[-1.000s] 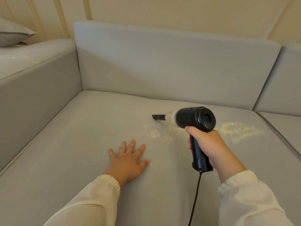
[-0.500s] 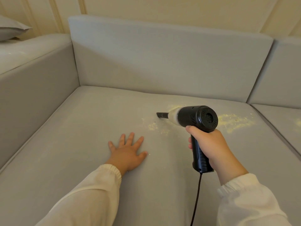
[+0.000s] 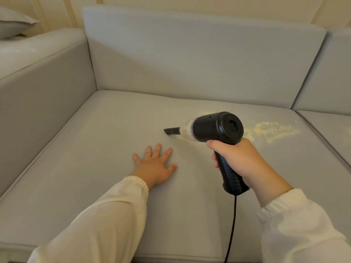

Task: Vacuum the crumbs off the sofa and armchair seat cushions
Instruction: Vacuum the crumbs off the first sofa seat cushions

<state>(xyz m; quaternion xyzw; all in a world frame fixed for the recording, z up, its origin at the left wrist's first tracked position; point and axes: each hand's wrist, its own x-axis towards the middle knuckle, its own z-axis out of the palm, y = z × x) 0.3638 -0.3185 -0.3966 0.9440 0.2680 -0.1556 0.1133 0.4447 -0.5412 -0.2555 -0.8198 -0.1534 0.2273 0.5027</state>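
My right hand grips the handle of a black handheld vacuum. Its narrow black nozzle points left and touches the grey sofa seat cushion. The clear section behind the nozzle holds pale crumbs. My left hand lies flat on the cushion, fingers spread, just below and left of the nozzle. A patch of yellow crumbs lies on the cushion to the right of the vacuum. A few single crumbs sit between my hands.
The vacuum's black cord hangs down from the handle over the front edge. The sofa's armrest rises at the left, the back cushion behind. A second seat cushion adjoins at the right. A grey pillow lies at far left.
The crumbs that lay under and left of the nozzle are gone from the cushion. The nozzle has swept over that spot. My left hand stays flat in place.
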